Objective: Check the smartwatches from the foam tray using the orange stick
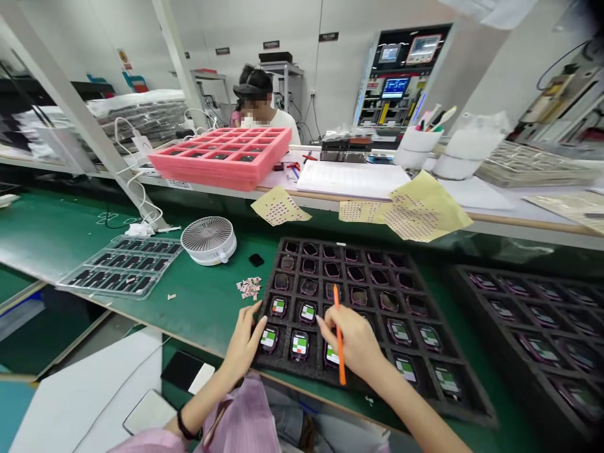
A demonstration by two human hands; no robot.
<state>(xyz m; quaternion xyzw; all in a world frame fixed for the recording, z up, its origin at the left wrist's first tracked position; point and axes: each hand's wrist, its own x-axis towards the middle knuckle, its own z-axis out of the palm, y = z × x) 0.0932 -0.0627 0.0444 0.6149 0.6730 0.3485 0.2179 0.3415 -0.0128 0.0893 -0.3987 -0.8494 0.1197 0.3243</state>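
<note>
A black foam tray (325, 375) lies on the green bench in front of me. In its compartments sit several square smartwatches (299, 344); those in the near rows have lit green-and-white screens, and those farther back are dark. My left hand (245, 336) rests at the tray's left edge, fingers stretched and thumb apart, beside the near-left watches. Over the middle of the near rows, my right hand (356, 340) grips a slim orange pen-like tool (339, 340), held nearly upright. That hand partly covers some watches beneath it; its fingertips are close to a lit watch (308, 312).
Left of the tray are small paper labels (249, 287), a white fan (208, 240) and a clear blister tray (120, 267). A second foam tray (519, 314) stands right. A raised shelf behind holds a pink foam tray (212, 176) and yellow label sheets (425, 207). A person (283, 123) sits beyond.
</note>
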